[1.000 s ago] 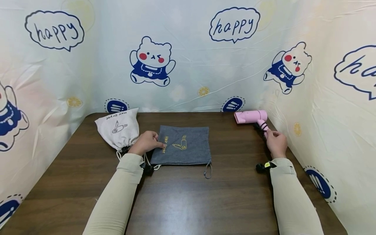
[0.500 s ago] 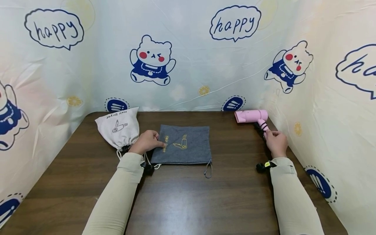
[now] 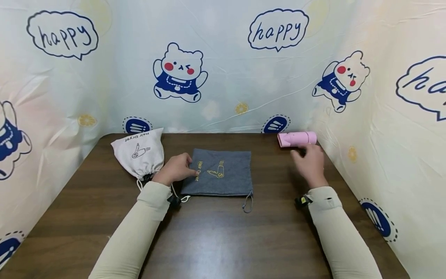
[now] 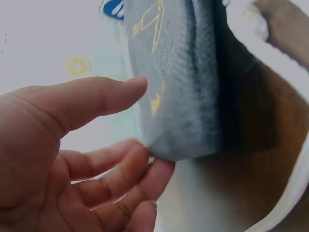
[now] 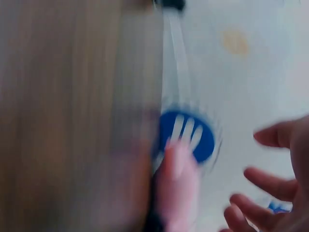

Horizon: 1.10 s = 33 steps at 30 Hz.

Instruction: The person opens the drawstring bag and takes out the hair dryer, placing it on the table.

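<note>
The left hand (image 3: 175,168) is at the left edge of a grey drawstring pouch (image 3: 231,178) lying flat, printed "Hair Dryer" in yellow. In the left wrist view, its thumb reaches over the pouch face and its fingertips are right at the pouch's corner, thumb and fingers spread apart. At the back right lies a pink hair dryer (image 3: 296,139). Just in front of it is the right hand (image 3: 311,164), covering the dryer's handle in the head view. The right wrist view shows that hand's fingers parted and holding nothing, with the blurred pink handle (image 5: 179,188) away from them.
A filled white drawstring pouch (image 3: 139,153), also printed "Hair Dryer", stands at the back left beside the left hand. Its white cord (image 3: 186,198) trails near the grey pouch. Patterned cloth walls (image 3: 223,69) enclose the brown table (image 3: 216,240) at the back and sides.
The right hand has let go of the hair dryer's handle and moved left. The grey pouch has shifted slightly right, and the left thumb and fingers have spread a little.
</note>
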Motion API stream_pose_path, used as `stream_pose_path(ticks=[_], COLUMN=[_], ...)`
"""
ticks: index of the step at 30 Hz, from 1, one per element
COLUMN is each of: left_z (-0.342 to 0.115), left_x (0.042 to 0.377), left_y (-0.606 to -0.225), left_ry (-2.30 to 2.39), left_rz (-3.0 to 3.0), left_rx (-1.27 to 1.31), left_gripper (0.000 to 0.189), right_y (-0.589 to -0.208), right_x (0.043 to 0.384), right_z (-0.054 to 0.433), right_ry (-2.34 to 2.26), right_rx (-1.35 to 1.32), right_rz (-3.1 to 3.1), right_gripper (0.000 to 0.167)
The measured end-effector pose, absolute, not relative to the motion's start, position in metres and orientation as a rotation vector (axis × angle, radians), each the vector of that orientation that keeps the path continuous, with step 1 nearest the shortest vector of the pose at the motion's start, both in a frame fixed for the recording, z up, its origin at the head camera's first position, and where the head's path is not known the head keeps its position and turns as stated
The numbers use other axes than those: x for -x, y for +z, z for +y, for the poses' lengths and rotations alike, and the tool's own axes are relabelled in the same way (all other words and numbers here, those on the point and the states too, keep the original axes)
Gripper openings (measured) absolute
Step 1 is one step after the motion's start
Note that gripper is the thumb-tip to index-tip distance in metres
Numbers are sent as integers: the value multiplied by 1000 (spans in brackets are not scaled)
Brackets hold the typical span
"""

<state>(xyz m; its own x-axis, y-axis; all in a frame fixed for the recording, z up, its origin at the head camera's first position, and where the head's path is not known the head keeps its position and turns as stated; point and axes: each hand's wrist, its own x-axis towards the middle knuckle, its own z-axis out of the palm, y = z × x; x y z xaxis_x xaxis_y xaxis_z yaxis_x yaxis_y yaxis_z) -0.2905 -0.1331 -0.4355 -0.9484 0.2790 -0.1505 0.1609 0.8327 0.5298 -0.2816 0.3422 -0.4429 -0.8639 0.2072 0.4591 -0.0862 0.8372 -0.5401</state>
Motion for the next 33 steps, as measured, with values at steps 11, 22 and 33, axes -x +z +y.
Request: stream_pose_path(ticks=[11, 22, 33], left_z=[-103, -74, -68], left_x=[237, 208, 220], left_y=[-420, -442, -437], left_ry=[258, 34, 62], left_rz=[3008, 3071, 3007], left_rx=[-518, -596, -626], left_gripper=[51, 55, 48], right_y=[-430, -448, -446], right_x=[259, 260, 265], right_z=[230, 198, 196], right_ry=[246, 64, 179], right_rx=[-871, -1045, -881], right_rz=[-2894, -3098, -3319], right_gripper=[95, 98, 103])
